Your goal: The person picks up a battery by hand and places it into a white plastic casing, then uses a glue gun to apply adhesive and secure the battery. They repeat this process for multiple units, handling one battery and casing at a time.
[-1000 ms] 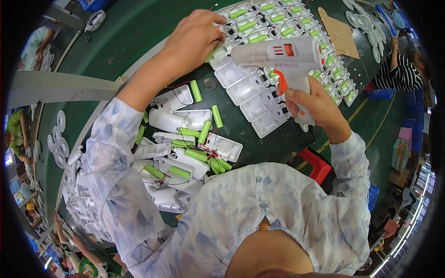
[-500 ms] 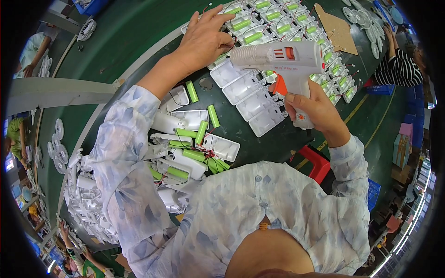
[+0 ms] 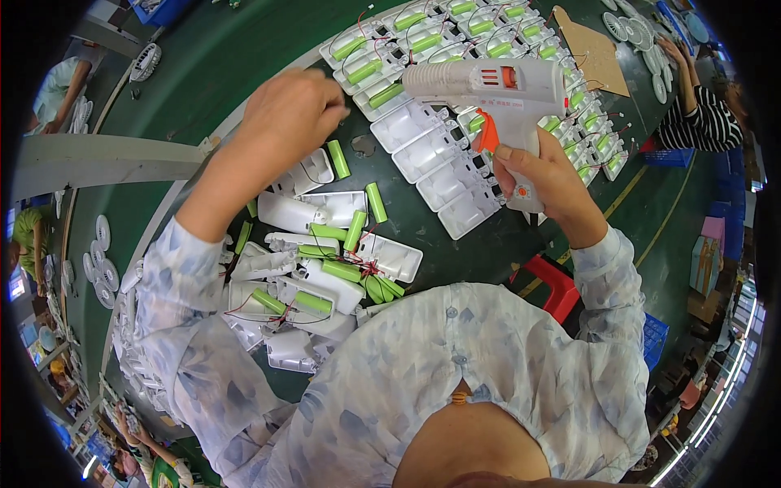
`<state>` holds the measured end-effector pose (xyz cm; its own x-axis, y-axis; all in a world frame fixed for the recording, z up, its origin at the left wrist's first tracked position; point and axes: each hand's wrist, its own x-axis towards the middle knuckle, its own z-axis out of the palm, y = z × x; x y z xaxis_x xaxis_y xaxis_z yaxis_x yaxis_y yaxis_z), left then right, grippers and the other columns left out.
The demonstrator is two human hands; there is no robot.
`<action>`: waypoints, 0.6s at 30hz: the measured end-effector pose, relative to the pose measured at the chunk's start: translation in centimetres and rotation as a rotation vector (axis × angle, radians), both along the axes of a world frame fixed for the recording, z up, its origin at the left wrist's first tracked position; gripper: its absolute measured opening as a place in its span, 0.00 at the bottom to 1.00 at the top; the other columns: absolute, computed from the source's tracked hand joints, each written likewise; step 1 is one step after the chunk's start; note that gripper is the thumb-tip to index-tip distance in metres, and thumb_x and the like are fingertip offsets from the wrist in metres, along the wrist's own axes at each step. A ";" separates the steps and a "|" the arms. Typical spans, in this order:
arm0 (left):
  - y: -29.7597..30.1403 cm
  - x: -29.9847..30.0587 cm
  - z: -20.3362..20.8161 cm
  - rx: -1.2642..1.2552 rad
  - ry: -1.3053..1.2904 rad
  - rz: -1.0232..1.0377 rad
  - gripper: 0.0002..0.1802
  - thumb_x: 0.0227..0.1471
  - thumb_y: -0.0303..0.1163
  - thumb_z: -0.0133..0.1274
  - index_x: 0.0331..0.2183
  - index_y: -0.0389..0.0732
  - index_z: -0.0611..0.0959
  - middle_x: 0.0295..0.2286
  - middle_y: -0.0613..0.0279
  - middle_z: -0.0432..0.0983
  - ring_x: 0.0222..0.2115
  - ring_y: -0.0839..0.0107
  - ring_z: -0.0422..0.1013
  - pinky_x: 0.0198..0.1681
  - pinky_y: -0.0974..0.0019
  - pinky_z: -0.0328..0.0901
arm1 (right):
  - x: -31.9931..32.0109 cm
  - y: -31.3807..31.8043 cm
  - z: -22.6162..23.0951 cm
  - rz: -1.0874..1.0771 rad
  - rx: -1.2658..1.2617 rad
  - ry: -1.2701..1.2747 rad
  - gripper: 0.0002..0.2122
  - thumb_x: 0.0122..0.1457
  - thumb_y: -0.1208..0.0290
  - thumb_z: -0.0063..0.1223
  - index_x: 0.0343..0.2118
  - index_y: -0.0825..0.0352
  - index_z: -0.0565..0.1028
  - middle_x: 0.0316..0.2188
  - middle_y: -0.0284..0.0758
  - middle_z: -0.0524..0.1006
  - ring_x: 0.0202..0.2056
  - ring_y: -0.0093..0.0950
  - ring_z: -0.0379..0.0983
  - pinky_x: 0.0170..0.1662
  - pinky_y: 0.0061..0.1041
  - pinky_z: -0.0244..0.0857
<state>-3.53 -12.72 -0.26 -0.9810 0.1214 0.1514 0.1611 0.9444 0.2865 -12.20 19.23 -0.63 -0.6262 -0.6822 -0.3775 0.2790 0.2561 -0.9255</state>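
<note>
My right hand (image 3: 541, 175) is closed round the handle of a white hot glue gun (image 3: 521, 85) with an orange trigger. The gun's nozzle end points left, over the left part of the rows of white plastic housings (image 3: 425, 156). Many of these housings hold green cylindrical batteries (image 3: 364, 71) with thin red and black wires; the nearest few have none. My left hand (image 3: 293, 110), slightly blurred, hangs left of the rows with its fingers curled; whatever is in them, if anything, is hidden. Below it lies a loose pile of housings and green batteries (image 3: 354, 230).
A brown board (image 3: 590, 53) lies beyond the rows. A red stool (image 3: 553, 285) stands by the dark table's near edge. More white parts (image 3: 134, 350) are heaped at left, partly behind my sleeve. Co-workers sit on both sides, one in a striped top (image 3: 700, 122) at far right.
My left hand has pulled back from the housings toward the lower left, its spread fingers now curled. The glue gun has risen slightly in my right hand.
</note>
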 end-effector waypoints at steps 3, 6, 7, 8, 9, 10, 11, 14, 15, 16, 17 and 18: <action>0.5 1.9 0.2 -0.102 -0.163 0.041 0.09 0.48 0.35 0.61 0.24 0.39 0.85 0.27 0.56 0.78 0.35 0.56 0.74 0.38 0.55 0.69 | 0.1 0.0 0.0 -0.007 0.011 0.010 0.14 0.59 0.66 0.54 0.43 0.69 0.71 0.21 0.31 0.73 0.20 0.20 0.68 0.25 0.22 0.63; 0.8 3.1 -0.9 -0.132 -0.101 0.018 0.11 0.47 0.35 0.61 0.22 0.37 0.84 0.24 0.57 0.75 0.32 0.56 0.72 0.36 0.54 0.67 | 0.4 0.5 0.1 -0.008 -0.002 -0.010 0.13 0.59 0.66 0.54 0.42 0.70 0.71 0.20 0.31 0.73 0.20 0.20 0.68 0.25 0.22 0.62; 1.0 3.4 -1.1 -0.131 -0.098 0.019 0.11 0.47 0.35 0.61 0.22 0.37 0.84 0.24 0.57 0.75 0.32 0.56 0.72 0.36 0.54 0.67 | 0.4 0.7 0.1 -0.007 -0.002 -0.007 0.13 0.59 0.66 0.54 0.42 0.70 0.71 0.20 0.31 0.73 0.20 0.20 0.68 0.25 0.22 0.62; 1.2 3.5 -1.3 -0.167 -0.105 0.009 0.11 0.46 0.35 0.62 0.22 0.37 0.84 0.24 0.57 0.76 0.31 0.56 0.72 0.35 0.55 0.67 | 0.3 0.9 -0.2 0.011 0.002 0.002 0.13 0.59 0.66 0.54 0.42 0.69 0.72 0.24 0.31 0.74 0.20 0.20 0.68 0.24 0.21 0.62; 1.4 3.5 -1.5 -0.202 -0.111 -0.001 0.12 0.46 0.36 0.62 0.21 0.37 0.84 0.24 0.57 0.76 0.31 0.56 0.72 0.35 0.55 0.67 | 0.3 1.0 -0.5 0.030 0.005 0.011 0.13 0.60 0.65 0.55 0.42 0.68 0.72 0.27 0.32 0.74 0.20 0.19 0.67 0.24 0.21 0.62; 1.6 3.6 -1.8 -0.201 -0.113 -0.002 0.12 0.46 0.36 0.62 0.21 0.37 0.84 0.24 0.57 0.76 0.31 0.56 0.72 0.35 0.55 0.67 | 0.2 1.0 -0.7 0.030 0.007 0.009 0.13 0.60 0.65 0.55 0.42 0.68 0.72 0.27 0.32 0.74 0.20 0.19 0.67 0.24 0.21 0.62; 1.8 3.7 -2.0 -0.212 -0.104 -0.003 0.12 0.45 0.37 0.63 0.21 0.38 0.84 0.24 0.57 0.76 0.31 0.56 0.72 0.35 0.55 0.67 | 0.3 1.1 -0.8 0.029 0.032 0.014 0.13 0.60 0.65 0.55 0.42 0.69 0.72 0.29 0.32 0.75 0.20 0.19 0.67 0.24 0.21 0.62; 2.8 3.7 -1.9 -0.218 -0.096 0.014 0.12 0.44 0.37 0.63 0.21 0.38 0.84 0.24 0.57 0.76 0.30 0.57 0.73 0.34 0.56 0.66 | 0.2 1.3 -0.8 0.040 0.059 0.022 0.14 0.59 0.65 0.56 0.43 0.69 0.73 0.32 0.32 0.75 0.21 0.19 0.67 0.24 0.21 0.62; 3.0 3.6 -1.8 -0.211 -0.099 0.032 0.11 0.43 0.37 0.64 0.21 0.38 0.84 0.24 0.57 0.76 0.30 0.57 0.73 0.34 0.56 0.66 | 0.2 1.4 -0.7 0.051 0.062 0.025 0.15 0.59 0.65 0.56 0.44 0.69 0.73 0.33 0.32 0.76 0.21 0.19 0.68 0.24 0.21 0.63; 3.0 3.6 -2.0 -0.211 -0.099 0.031 0.11 0.43 0.37 0.64 0.21 0.38 0.84 0.24 0.57 0.76 0.30 0.57 0.73 0.34 0.56 0.66 | 0.3 1.4 -0.7 0.049 0.062 0.024 0.15 0.59 0.65 0.56 0.44 0.69 0.73 0.33 0.32 0.76 0.21 0.19 0.68 0.24 0.21 0.63; 3.0 3.5 -2.4 -0.188 -0.083 0.036 0.11 0.42 0.36 0.64 0.22 0.38 0.84 0.24 0.57 0.76 0.30 0.57 0.73 0.34 0.56 0.66 | 0.4 1.4 -0.5 0.039 0.047 0.033 0.15 0.59 0.65 0.56 0.44 0.70 0.73 0.32 0.32 0.76 0.21 0.19 0.68 0.24 0.21 0.62; 3.0 3.4 -2.6 -0.164 -0.068 0.040 0.11 0.42 0.36 0.64 0.22 0.38 0.84 0.24 0.57 0.76 0.30 0.57 0.73 0.33 0.55 0.66 | 0.5 1.3 -0.2 0.029 0.032 0.041 0.16 0.59 0.65 0.56 0.45 0.70 0.73 0.32 0.32 0.76 0.21 0.19 0.68 0.24 0.21 0.62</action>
<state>-0.13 -9.75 -2.81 -0.9928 0.0996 0.0660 0.1079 0.9847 0.1372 -11.72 20.57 -0.87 -0.6219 -0.6880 -0.3741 0.2335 0.2931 -0.9271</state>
